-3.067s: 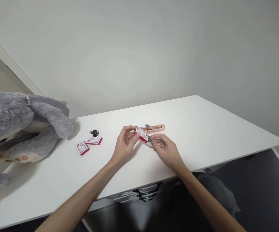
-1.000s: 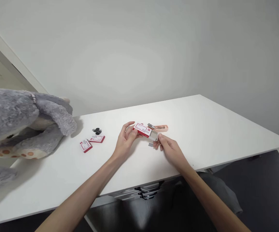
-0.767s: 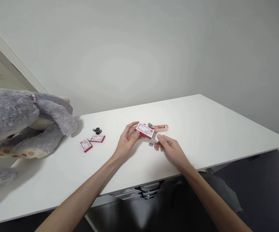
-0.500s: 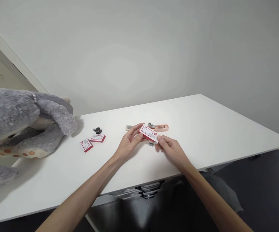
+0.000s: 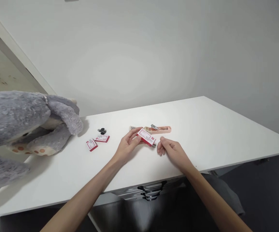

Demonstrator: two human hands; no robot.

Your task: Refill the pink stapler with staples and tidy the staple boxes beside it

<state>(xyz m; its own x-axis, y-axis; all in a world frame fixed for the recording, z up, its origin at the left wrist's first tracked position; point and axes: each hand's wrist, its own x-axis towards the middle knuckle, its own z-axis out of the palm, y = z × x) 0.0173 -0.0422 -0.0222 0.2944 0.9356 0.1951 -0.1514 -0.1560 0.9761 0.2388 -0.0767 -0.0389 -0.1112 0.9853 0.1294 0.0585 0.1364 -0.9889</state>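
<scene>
My left hand (image 5: 126, 146) grips a small red and white staple box (image 5: 146, 137) by its left end, just above the white table (image 5: 202, 135). My right hand (image 5: 171, 150) rests on the table right of the box, its fingers curled and a short gap from the box's end. A tiny grey piece shows at the box's right end. A pink stapler (image 5: 159, 129) lies open just behind the box.
Two more red and white staple boxes (image 5: 97, 141) and a black binder clip (image 5: 102, 131) lie left of my hands. A large grey plush toy (image 5: 25, 122) fills the table's left end. Drawer handles (image 5: 149, 190) show under the near edge.
The box's inner tray, pulled out earlier, has slid back in. My right hand has let go of the box and dropped to the table. The view has shifted slightly.
</scene>
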